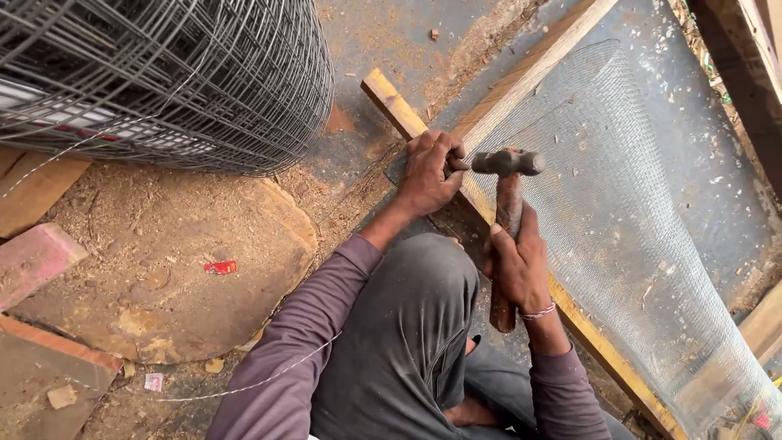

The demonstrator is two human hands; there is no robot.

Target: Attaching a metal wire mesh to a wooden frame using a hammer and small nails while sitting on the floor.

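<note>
Gripped in the right hand point(521, 265) is a hammer point(507, 195), head over the wooden frame point(489, 122); the left hand point(430, 173) is pinched closed on the frame's corner beside fine mesh point(619, 204).

Whatever left hand point(430, 175) pinches on wooden frame point(562, 297): too small to tell. Hammer point(507, 213) handle middle hidden inside right hand point(518, 265). Wire mesh roll point(163, 81) cut off at top-left edge.

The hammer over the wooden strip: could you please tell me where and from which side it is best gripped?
Grip the hammer low on its wooden handle, from the near side. The right hand holds it mid-shaft; the handle's end points toward the person, and the metal head is far.
</note>
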